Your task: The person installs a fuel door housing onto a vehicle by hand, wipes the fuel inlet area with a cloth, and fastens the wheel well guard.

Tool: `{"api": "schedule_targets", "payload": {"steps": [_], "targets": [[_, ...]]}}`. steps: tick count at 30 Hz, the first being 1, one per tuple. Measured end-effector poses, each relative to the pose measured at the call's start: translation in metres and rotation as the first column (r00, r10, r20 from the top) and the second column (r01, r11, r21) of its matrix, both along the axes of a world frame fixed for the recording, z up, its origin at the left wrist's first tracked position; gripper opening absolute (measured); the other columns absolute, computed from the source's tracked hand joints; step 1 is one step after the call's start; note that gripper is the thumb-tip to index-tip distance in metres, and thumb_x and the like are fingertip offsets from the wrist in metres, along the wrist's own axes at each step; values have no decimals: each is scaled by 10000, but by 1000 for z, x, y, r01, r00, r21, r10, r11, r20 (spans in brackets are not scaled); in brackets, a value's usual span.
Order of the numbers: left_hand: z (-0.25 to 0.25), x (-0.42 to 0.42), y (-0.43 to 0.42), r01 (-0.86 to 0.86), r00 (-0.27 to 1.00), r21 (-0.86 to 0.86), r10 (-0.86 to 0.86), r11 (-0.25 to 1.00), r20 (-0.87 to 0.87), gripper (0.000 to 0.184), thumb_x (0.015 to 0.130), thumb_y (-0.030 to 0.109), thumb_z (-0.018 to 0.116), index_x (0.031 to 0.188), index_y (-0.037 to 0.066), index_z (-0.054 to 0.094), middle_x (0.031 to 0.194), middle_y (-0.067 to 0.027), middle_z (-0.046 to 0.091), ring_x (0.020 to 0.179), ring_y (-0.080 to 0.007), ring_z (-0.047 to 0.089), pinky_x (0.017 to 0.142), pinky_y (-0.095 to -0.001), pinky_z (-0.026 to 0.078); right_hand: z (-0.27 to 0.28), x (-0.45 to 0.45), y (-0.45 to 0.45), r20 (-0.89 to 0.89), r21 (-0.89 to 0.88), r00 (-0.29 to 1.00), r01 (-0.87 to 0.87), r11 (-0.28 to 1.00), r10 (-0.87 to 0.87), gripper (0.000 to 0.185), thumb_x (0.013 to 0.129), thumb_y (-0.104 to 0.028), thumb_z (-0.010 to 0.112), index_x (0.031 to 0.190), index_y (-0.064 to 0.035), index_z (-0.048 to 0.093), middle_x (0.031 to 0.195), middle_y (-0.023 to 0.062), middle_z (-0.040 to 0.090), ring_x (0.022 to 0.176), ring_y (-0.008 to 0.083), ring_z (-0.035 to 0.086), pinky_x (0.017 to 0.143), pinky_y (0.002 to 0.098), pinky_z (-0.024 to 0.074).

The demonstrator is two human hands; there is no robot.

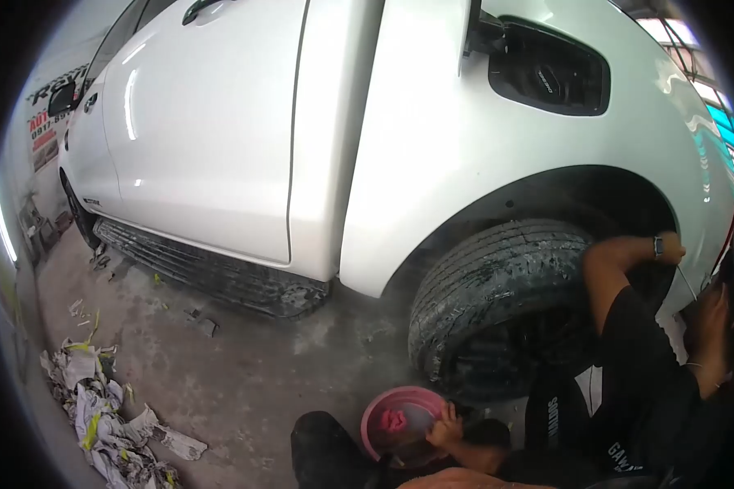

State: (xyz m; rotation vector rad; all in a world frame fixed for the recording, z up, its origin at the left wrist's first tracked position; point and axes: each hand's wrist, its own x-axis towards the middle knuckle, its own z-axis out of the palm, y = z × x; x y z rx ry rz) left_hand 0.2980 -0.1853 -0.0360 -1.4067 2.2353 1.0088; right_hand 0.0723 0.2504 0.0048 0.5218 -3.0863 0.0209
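Note:
My right hand point(446, 428) reaches in from the bottom and is closed on the right rim of a pink plastic basin point(369, 421), which is on the floor beside my dark-clothed knee point(326, 448). A crumpled bright pink cloth point(393, 420) lies inside the basin. Bare skin shows at the bottom edge, but my left hand cannot be seen. Just beyond the basin is the dusty rear tyre point(497, 261) of a white pickup point(432, 147).
A co-worker in black point(644, 359), wearing a wristwatch point(659, 247), has both hands near the wheel arch's rear edge. Torn masking paper point(106, 424) is heaped at left. The truck's side step point(212, 273) juts out low. A fuel flap stands open above the dark filler recess point(550, 69).

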Motion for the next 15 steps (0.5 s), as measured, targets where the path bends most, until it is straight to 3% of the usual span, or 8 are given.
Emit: {"api": "schedule_targets", "payload": {"steps": [9, 15], "targets": [[53, -43, 10, 224, 965, -33, -226, 974, -134, 316, 959, 291, 556, 1113, 49, 687, 1053, -194, 687, 936, -337, 672, 824, -440, 528, -12, -5, 0, 6, -63, 999, 44, 997, -44, 432, 777, -479, 645, 965, -114, 780, 1615, 120, 161, 1466, 382, 193, 1101, 580, 291], [110, -70, 29, 447, 867, -60, -449, 893, -219, 325, 963, 306, 550, 1113, 54, 691, 1052, -197, 689, 939, -343, 673, 825, -443, 528, -21, -15, -12, 28, -97, 989, 146, 984, -144, 392, 782, -483, 630, 922, -153, 787, 1563, 102, 297, 1403, 387, 302, 1058, 563, 345]]}}
